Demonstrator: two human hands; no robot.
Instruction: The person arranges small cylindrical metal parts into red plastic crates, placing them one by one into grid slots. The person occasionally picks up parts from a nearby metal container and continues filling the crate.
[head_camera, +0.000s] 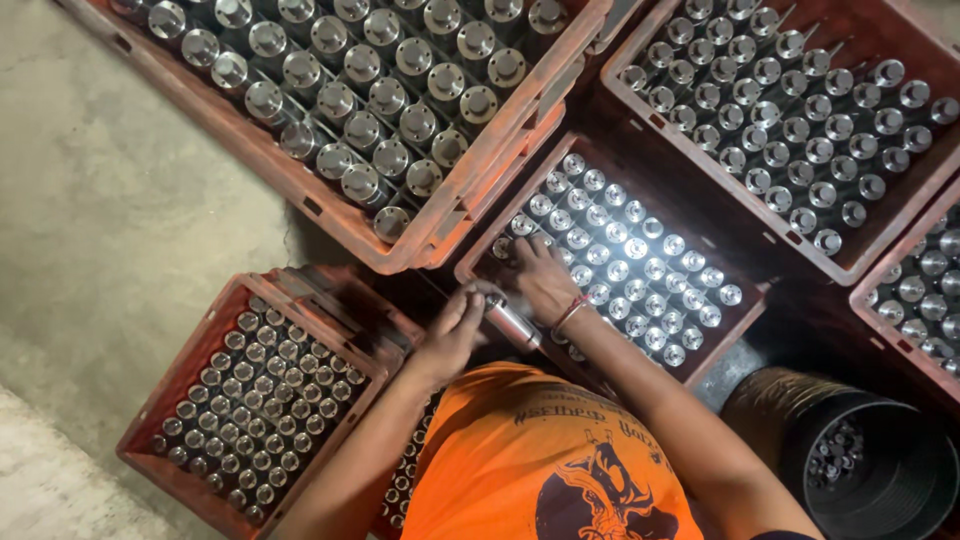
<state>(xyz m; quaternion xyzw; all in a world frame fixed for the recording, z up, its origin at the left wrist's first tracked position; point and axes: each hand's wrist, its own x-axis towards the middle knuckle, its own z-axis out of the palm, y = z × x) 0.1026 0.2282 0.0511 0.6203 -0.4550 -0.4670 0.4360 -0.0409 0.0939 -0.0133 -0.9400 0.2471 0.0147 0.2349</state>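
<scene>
Both arms reach forward, elbows bent. Left hand (452, 335) curled in a grip, right hand (545, 280) spread palm-down, wrists close together.

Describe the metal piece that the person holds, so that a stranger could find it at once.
Start at the red crate of brightly lit metal pieces in the middle of the picture. At its near left corner the left hand and right hand meet. The metal piece lies sideways between them, while all the others stand upright in crates.
</scene>
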